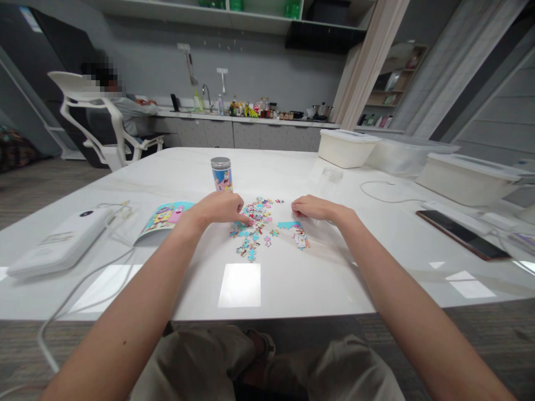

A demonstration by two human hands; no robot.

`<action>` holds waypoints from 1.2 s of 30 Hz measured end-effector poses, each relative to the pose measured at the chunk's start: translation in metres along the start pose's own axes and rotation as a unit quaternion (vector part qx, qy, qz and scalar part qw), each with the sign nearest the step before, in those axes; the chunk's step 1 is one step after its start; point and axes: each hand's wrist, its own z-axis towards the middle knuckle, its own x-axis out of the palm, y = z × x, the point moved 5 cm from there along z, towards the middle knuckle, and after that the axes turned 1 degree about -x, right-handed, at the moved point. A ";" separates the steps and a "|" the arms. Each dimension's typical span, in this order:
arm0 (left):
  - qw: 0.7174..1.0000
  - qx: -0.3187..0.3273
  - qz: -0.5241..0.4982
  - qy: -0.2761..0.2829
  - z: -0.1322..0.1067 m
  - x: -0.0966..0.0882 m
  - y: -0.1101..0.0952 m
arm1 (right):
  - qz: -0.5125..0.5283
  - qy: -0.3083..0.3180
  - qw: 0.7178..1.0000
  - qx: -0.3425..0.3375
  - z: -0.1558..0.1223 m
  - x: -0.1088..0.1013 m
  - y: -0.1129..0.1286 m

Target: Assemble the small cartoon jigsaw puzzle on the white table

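A loose heap of small jigsaw puzzle pieces (256, 214) lies on the white table, mostly light blue and multicoloured. My left hand (223, 208) reaches over the heap's left edge; one digit stretches down onto the pieces while the other fingers curl. My right hand (312, 207) rests on the table right of the heap, its fingers bent together and their undersides hidden. Just below it sits a joined corner of the puzzle (299, 234) with a blue top edge. Behind my left hand stands a picture tin (221, 174) with a silver lid. A cartoon picture sheet (165, 220) curls up beside my left forearm.
A white device (58, 239) with cables lies at left. On the right are a phone (462, 234), a clear jar (331, 175), a cable (388, 192) and lidded plastic boxes (349, 147). A person (134, 114) sits on an office chair by the far counter (246, 133).
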 end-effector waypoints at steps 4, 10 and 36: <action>0.997 -0.054 0.018 -0.044 0.000 0.000 0.023 | 0.000 -0.005 1.000 -0.001 0.000 -0.001 0.000; 0.997 -0.055 0.023 -0.042 0.001 0.004 0.032 | -0.001 -0.001 1.000 -0.006 0.000 0.000 0.000; 0.999 0.018 0.047 -0.006 0.006 0.011 0.003 | -0.021 0.008 1.000 -0.003 0.001 0.002 0.001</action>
